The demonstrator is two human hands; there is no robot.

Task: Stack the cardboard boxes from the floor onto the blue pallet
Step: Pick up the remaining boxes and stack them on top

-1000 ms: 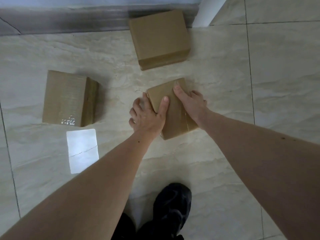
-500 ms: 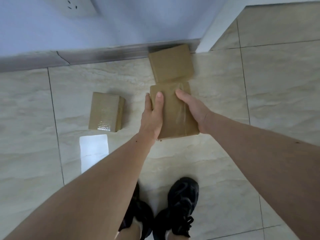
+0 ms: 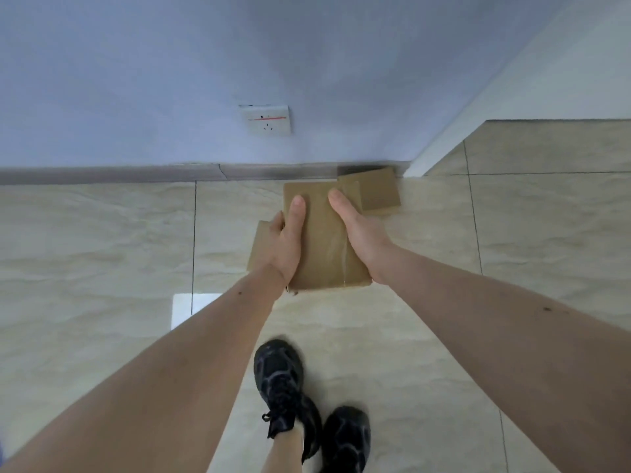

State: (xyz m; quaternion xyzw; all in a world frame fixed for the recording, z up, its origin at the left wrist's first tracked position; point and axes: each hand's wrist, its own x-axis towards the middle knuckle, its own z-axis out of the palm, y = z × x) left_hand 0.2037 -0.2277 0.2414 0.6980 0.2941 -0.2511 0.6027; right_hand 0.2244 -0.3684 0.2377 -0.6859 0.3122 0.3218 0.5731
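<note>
Both hands grip a cardboard box [image 3: 322, 233]; two boxes [image 3: 375, 192] lie below.

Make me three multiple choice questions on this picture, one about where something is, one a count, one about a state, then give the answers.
1. Where is the far box?
A. by the baseboard
B. between the shoes
C. on a pallet

2. How many boxes show?
A. one
B. three
C. five

3. What state is the held box in?
A. lying untouched
B. gripped by both hands
C. open and emptied

Answers: A, it sits against the baseboard near the wall corner. B, the held one, the far one and the left box peeking from behind the left hand. B, left hand and right hand clasp its sides, thumbs on top.
</note>
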